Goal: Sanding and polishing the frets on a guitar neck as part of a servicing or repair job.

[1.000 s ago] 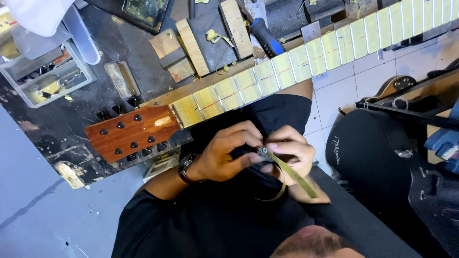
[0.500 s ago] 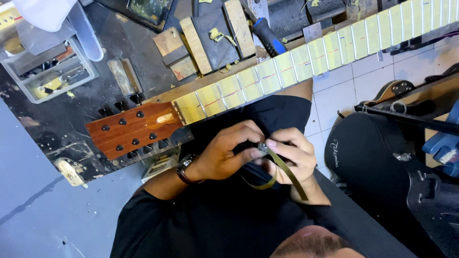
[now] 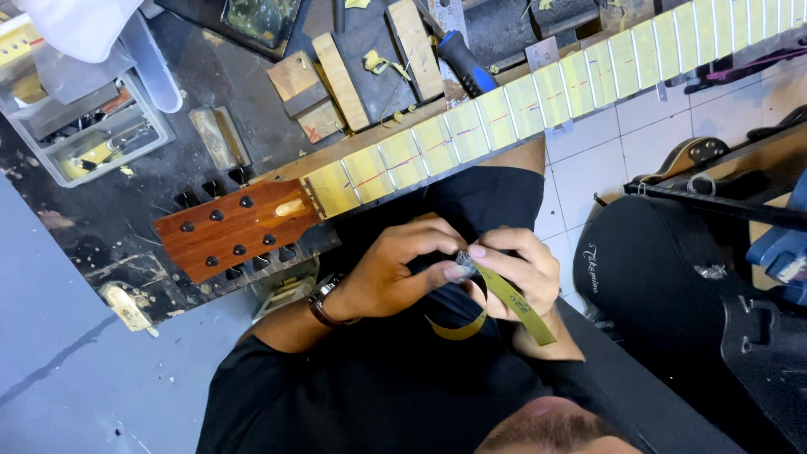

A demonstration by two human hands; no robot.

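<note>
While both hands work close to the chest, the bench above them is crowded. At far left a clear plastic tray sits on the dark bench, holding small tools and yellowish bits too jumbled to name. A white cloth hangs over its upper corner. Right of the tray lie several wooden blocks, and beyond them a blue-handled tool.

The guitar headstock, reddish wood with black tuner posts, lies at the bench's near edge, and the neck runs from it up to the right, its fingerboard covered in pale tape between the frets. The neck overhangs the white tiled floor.

Below the neck, the left hand, a watch on its wrist, pinches a small metal piece with thumb and fingertips. The right hand meets it there, fingers closed on a strip of yellow-green sandpaper that curls beneath both hands. Whether the strip wraps the metal piece cannot be told.

At right a black guitar case stands just beside the person's arm, leaving little room on that side; grey floor lies open at lower left.
</note>
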